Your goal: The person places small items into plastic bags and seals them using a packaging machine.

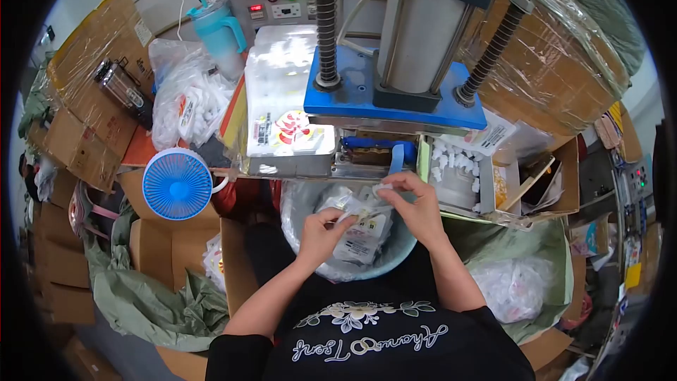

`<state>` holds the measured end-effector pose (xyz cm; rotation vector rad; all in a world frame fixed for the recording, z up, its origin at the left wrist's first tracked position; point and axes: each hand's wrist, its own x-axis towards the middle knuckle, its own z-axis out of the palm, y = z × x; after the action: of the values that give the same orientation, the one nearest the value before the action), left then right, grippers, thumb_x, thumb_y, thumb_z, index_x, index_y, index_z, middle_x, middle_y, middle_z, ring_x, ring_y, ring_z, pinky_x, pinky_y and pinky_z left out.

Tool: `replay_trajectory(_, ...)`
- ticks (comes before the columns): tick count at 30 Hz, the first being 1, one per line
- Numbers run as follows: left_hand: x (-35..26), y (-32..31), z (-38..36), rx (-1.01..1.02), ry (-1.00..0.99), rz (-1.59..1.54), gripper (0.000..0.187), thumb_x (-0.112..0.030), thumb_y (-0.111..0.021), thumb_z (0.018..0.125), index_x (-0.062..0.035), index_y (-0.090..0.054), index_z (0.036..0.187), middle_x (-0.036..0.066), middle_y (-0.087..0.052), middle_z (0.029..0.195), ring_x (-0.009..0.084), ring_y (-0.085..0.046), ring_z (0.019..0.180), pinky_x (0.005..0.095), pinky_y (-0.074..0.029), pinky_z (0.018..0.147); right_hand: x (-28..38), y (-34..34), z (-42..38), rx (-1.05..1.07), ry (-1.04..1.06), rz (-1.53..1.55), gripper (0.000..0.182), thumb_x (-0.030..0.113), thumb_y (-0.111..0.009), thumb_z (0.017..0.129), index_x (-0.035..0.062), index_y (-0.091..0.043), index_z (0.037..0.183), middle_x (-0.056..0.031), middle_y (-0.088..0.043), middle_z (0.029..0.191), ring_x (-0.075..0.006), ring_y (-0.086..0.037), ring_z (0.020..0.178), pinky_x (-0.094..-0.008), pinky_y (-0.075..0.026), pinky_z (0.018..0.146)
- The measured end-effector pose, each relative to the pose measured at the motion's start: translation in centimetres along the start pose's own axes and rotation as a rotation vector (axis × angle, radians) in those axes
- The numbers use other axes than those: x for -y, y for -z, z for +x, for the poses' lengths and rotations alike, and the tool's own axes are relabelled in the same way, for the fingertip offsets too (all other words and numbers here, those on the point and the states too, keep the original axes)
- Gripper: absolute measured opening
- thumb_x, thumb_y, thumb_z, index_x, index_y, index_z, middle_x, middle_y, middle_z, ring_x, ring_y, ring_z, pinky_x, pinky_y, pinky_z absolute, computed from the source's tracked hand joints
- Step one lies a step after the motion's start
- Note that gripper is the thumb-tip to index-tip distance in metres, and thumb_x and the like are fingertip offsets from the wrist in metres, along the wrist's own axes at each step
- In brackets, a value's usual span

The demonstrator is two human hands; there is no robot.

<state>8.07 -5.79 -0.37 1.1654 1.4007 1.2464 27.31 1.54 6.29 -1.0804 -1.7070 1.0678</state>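
Over a round basin [397, 262] in my lap, both hands work at a see-through plastic pouch [364, 206] with some white on it. My left hand [321, 238] pinches its near left side between thumb and fingers. My right hand [417, 208] is closed at the upper right end, where a small white piece [383, 189] shows at the fingertips; its exact kind is hard to make out. Beneath the hands, printed plastic pouches [361, 245] lie in the basin. Just beyond my right hand stands a press with a blue plate [395, 107] and a light blue strip [396, 159] below it.
Left of the press lies a stack of printed pouches [282, 92]. A tray of small white plastic parts [455, 162] sits at the right. A blue fan [176, 183], a turquoise jug [215, 32] and an open cardboard box [159, 250] are on the left. A plastic bag [511, 286] lies lower right.
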Motion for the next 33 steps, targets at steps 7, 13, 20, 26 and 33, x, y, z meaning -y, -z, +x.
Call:
replay_trajectory(7, 2.2, 1.7, -0.1, 0.215, 0.056, 0.105, 0.02, -0.016, -0.071, 0.085, 0.0036, -0.071, 0.089, -0.001, -0.064, 0.072, 0.0028, -0.051, 0.068, 0.0212, -0.041, 0.06, 0.1, 1.1, -0.8, 0.278, -0.105, -0.217, 0.018, 0.012, -0.07, 0.083, 0.0054, -0.071, 0.1, -0.009, -0.068, 0.094, -0.0174, -0.06, 0.09, -0.03, -0.047, 0.08)
replay_trajectory(13, 0.0, -0.3, 1.0, 0.196, 0.031, 0.016, 0.023, -0.018, -0.071, 0.086, 0.0046, -0.071, 0.091, 0.0, -0.065, 0.072, 0.0032, -0.052, 0.067, 0.0213, -0.042, 0.059, -0.1, 2.7, -0.2, 0.208, 0.069, -0.254, 0.016, 0.009, -0.064, 0.087, 0.0025, -0.069, 0.101, -0.0083, -0.068, 0.094, -0.0185, -0.06, 0.088, -0.0304, -0.048, 0.076)
replay_trajectory(20, 0.3, -0.8, 1.4, 0.305, 0.072, -0.092, 0.025, -0.02, -0.072, 0.086, 0.0039, -0.071, 0.091, 0.0, -0.066, 0.073, 0.0037, -0.053, 0.066, 0.0211, -0.042, 0.058, 0.2, 3.2, 0.2, 0.273, -0.001, -0.156, 0.017, 0.011, -0.062, 0.088, 0.0051, -0.068, 0.103, -0.0085, -0.069, 0.092, -0.0207, -0.06, 0.081, -0.0319, -0.047, 0.072)
replay_trajectory(26, 0.8, -0.6, 1.5, 0.223, 0.027, 0.118, 0.023, -0.017, -0.071, 0.085, 0.0049, -0.071, 0.092, 0.001, -0.066, 0.074, 0.0043, -0.055, 0.069, 0.0208, -0.044, 0.061, 0.1, 4.6, 0.7, 0.259, 0.077, -0.338, 0.015, 0.006, -0.059, 0.089, 0.0032, -0.068, 0.101, -0.0081, -0.068, 0.092, -0.0202, -0.06, 0.083, -0.0325, -0.046, 0.074)
replay_trajectory(33, 0.8, -0.7, 1.1, 0.278, 0.001, 0.024, 0.022, -0.016, -0.07, 0.086, 0.0047, -0.071, 0.093, -0.001, -0.066, 0.075, 0.0043, -0.054, 0.071, 0.0216, -0.044, 0.062, 0.0, 3.0, 0.7, 0.358, 0.149, -0.382, 0.014, 0.01, -0.06, 0.088, 0.0052, -0.069, 0.099, -0.0126, -0.067, 0.086, -0.0261, -0.061, 0.08, -0.0339, -0.047, 0.074)
